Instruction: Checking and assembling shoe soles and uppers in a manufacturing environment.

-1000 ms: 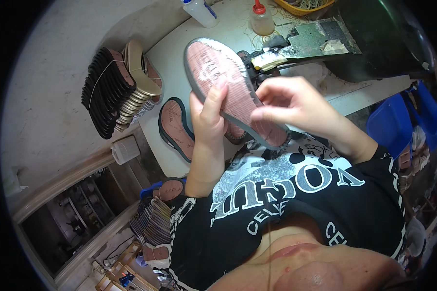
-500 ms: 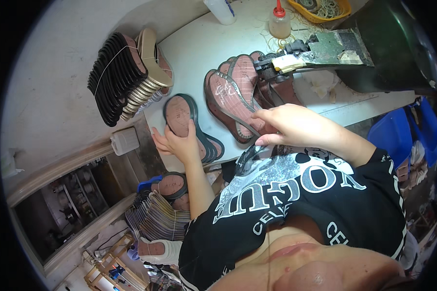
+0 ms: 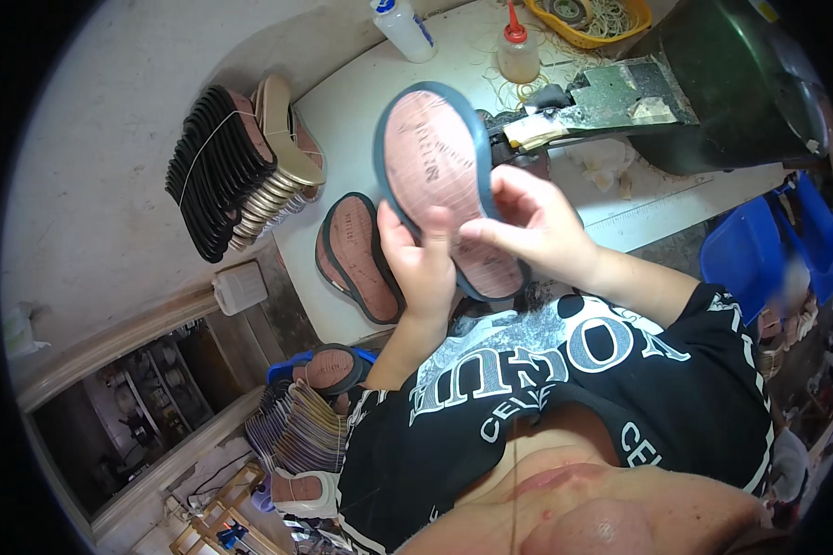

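A shoe insole (image 3: 430, 139) with a pinkish-brown face and a dark blue-green rim is raised in front of my chest, over the white table. My left hand (image 3: 421, 264) grips its left edge, with the thumb lying on the brown face. From the other side my right hand (image 3: 546, 222) holds the right edge, thumb also across the face. More insoles of the same kind (image 3: 366, 264) lie in a small pile on the table, just left of my left hand. The raised insole hides most of the table behind it.
A green machine (image 3: 620, 97) with a narrow arm reaches in from the right. Behind are a red-tipped bottle (image 3: 518, 57), a white bottle (image 3: 404, 32) and a yellow basket of rubber bands (image 3: 602, 35). Tied insole bundles (image 3: 222, 171) stand at the left; blue plastic (image 3: 742, 254) is at right.
My left hand has lifted an insole off the left pile and brought it right and up. My right hand has left the insoles under the machine arm and now holds the raised one too.
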A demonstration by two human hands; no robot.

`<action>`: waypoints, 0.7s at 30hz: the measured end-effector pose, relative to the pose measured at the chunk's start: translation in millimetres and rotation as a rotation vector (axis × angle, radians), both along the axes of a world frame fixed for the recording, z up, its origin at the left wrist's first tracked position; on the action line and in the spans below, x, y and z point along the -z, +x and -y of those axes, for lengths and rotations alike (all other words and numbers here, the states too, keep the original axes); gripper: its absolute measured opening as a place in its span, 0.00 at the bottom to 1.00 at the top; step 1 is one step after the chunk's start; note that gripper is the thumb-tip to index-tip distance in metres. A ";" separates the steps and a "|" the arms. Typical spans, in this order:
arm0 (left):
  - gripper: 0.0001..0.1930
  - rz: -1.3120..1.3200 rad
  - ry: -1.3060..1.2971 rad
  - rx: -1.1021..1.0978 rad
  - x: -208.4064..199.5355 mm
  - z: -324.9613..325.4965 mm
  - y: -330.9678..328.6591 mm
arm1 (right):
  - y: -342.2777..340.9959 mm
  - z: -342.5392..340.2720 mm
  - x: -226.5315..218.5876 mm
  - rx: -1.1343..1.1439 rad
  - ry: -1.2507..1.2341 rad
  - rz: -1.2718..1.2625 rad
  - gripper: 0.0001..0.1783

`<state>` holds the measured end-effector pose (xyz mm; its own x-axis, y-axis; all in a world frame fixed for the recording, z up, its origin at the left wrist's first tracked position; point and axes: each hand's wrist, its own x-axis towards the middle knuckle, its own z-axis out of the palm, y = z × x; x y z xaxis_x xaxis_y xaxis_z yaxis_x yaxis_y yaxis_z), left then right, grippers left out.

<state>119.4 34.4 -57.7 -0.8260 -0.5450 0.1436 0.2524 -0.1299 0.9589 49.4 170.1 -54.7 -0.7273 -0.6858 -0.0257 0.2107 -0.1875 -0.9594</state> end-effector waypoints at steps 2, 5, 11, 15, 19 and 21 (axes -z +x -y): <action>0.25 0.015 0.215 0.095 -10.1 4.7 -14.5 | -8.5 -10.0 -3.9 -0.016 -0.019 0.050 0.13; 0.23 0.147 0.435 0.325 -19.0 15.5 -29.2 | -25.5 -23.9 -12.0 -0.327 -0.223 0.338 0.10; 0.18 0.121 0.448 0.392 -33.9 -15.8 -46.0 | -21.0 -22.1 20.0 -0.244 -0.509 0.626 0.27; 0.16 0.116 0.363 0.420 -30.7 -16.7 -43.1 | -44.2 -38.8 8.7 -0.340 -0.290 0.319 0.18; 0.16 0.051 0.166 0.178 -23.6 -20.9 -47.7 | -51.0 -51.6 -30.9 -0.276 0.089 0.241 0.10; 0.17 0.055 -0.017 0.143 -12.7 -27.7 -47.5 | -50.9 -51.6 -21.2 -0.178 0.165 0.092 0.10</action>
<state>71.9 62.0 -45.0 -0.9018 -0.4194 0.1040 0.1795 -0.1448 0.9730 -1.5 221.7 -33.5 -0.5852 -0.7836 -0.2085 0.3143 0.0179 -0.9491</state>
